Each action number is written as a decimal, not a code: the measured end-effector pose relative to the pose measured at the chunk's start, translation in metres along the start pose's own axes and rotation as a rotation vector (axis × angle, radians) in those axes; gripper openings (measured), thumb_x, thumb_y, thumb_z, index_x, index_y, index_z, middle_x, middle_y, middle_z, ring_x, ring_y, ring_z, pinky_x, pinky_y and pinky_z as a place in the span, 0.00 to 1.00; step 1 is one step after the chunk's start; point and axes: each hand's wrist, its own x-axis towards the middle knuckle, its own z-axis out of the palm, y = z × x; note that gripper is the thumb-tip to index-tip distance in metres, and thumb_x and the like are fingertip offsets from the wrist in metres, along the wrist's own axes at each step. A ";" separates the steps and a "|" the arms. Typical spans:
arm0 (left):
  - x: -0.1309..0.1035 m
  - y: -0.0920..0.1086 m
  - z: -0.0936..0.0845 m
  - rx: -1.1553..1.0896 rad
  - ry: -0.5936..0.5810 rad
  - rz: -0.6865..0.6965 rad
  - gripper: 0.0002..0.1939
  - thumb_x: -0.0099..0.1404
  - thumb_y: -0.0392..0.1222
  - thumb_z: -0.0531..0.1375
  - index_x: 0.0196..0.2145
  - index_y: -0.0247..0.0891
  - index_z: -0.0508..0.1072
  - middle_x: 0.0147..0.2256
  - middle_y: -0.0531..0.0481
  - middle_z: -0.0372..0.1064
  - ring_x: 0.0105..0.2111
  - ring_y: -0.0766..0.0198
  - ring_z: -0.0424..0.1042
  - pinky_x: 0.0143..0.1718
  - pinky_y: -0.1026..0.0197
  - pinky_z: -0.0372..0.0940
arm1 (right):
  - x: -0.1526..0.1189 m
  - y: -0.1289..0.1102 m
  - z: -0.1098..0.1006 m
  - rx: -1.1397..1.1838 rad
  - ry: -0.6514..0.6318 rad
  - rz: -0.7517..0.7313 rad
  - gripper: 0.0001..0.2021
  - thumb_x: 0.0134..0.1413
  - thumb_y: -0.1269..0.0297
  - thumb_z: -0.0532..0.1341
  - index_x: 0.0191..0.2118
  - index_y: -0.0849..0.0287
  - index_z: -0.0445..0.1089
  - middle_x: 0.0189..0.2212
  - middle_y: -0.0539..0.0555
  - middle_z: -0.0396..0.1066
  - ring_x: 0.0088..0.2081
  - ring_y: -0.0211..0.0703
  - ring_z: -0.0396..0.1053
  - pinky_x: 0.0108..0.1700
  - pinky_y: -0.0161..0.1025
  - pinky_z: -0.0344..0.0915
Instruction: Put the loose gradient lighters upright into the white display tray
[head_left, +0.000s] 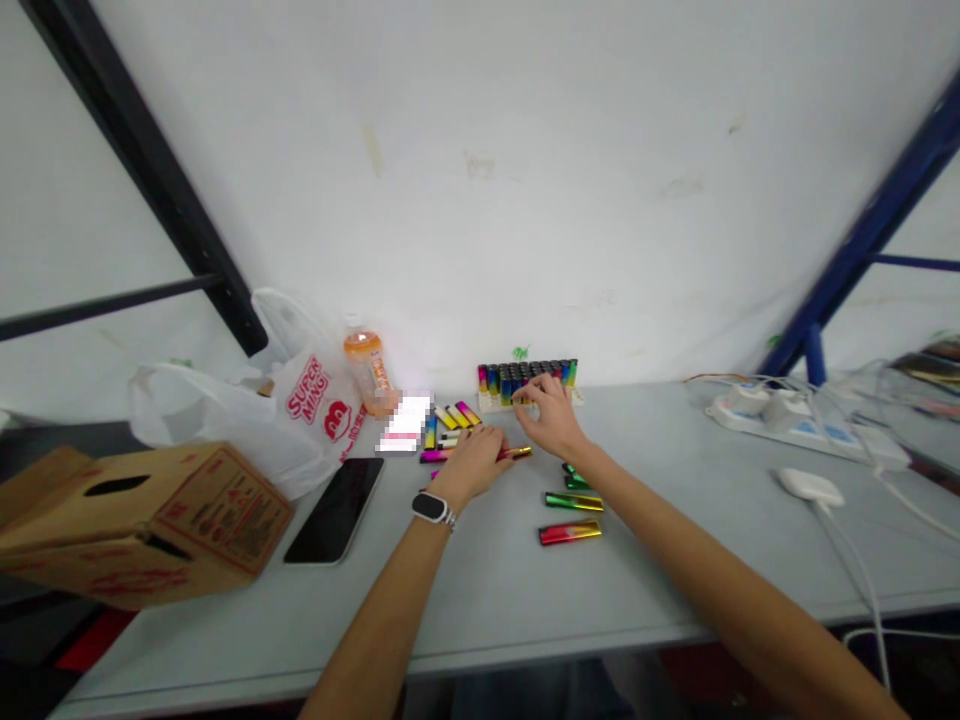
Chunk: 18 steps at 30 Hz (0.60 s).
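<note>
Several metallic coloured lighters stand upright in rows in a pale holder (491, 403) against the wall. My right hand (551, 415) is at the front of these rows, its thumb and index finger curled close together; what is between the fingertips is too small to make out. Over the loose lighters lying left of centre is my left hand (480, 460), fingers bent, with a red and gold lighter (517, 453) at its fingertips. A green and gold lighter (574, 501) and a red and yellow lighter (570, 532) lie nearer the front edge.
On the left are a cardboard box (217, 510), a white plastic bag (292, 420), a black phone (335, 510) and an orange drink bottle (369, 370). A power strip (810, 425) and a white charger (811, 487) with cables lie at the right.
</note>
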 end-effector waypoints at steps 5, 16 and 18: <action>0.023 -0.001 0.006 -0.267 0.155 0.042 0.06 0.65 0.40 0.60 0.39 0.38 0.73 0.35 0.46 0.75 0.36 0.57 0.73 0.42 0.58 0.63 | -0.029 -0.001 -0.003 0.087 -0.064 0.064 0.10 0.61 0.58 0.58 0.39 0.55 0.75 0.40 0.56 0.70 0.47 0.50 0.63 0.50 0.47 0.52; 0.015 0.023 0.032 -1.115 0.598 -0.071 0.17 0.64 0.55 0.59 0.37 0.37 0.70 0.38 0.46 0.73 0.39 0.63 0.73 0.45 0.60 0.67 | -0.040 0.000 -0.006 0.444 -0.027 0.152 0.24 0.71 0.53 0.42 0.47 0.53 0.74 0.42 0.53 0.75 0.48 0.46 0.66 0.52 0.45 0.52; 0.015 0.029 0.032 -1.256 0.559 -0.047 0.19 0.63 0.58 0.60 0.37 0.37 0.67 0.37 0.47 0.73 0.38 0.63 0.73 0.46 0.58 0.67 | -0.042 0.005 -0.005 0.493 0.034 0.204 0.25 0.70 0.51 0.42 0.47 0.54 0.75 0.39 0.53 0.75 0.46 0.45 0.67 0.52 0.44 0.53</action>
